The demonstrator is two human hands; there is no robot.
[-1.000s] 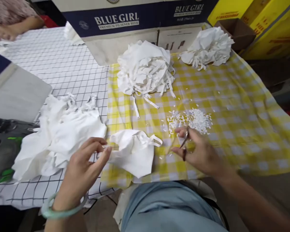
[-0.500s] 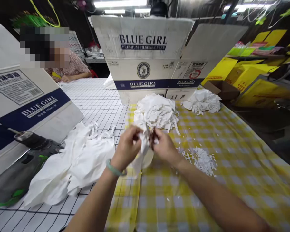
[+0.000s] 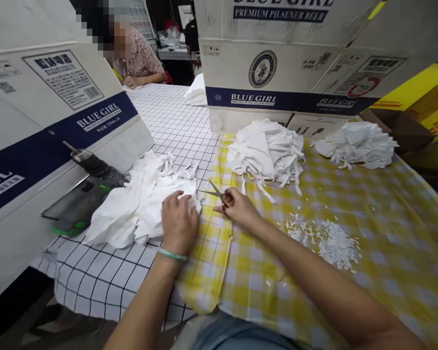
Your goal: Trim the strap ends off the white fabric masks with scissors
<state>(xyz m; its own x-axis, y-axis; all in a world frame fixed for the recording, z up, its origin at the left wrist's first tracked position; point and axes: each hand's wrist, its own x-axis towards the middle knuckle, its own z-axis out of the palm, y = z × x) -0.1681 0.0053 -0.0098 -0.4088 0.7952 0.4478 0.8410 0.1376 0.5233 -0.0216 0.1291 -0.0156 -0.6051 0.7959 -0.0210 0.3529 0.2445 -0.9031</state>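
Note:
My left hand (image 3: 178,219) rests palm down on the near edge of a pile of white cloth pieces (image 3: 142,204) on the black-grid tablecloth, fingers curled over the cloth. My right hand (image 3: 237,206) is closed on small scissors (image 3: 216,191), blades pointing left toward the pile, above the yellow checked cloth (image 3: 368,204). A green bangle sits on my left wrist.
Two more heaps of white strapped cloth (image 3: 268,150) (image 3: 355,145) lie farther back. White cut scraps (image 3: 332,240) are scattered to the right. A cordless drill (image 3: 83,192) lies at the left. Blue Girl cardboard boxes (image 3: 284,63) wall the back and left. Another person (image 3: 135,53) sits far back.
Both hands came down from holding a white piece up in front of me. The piece is now on the left pile, and my left hand lies on it.

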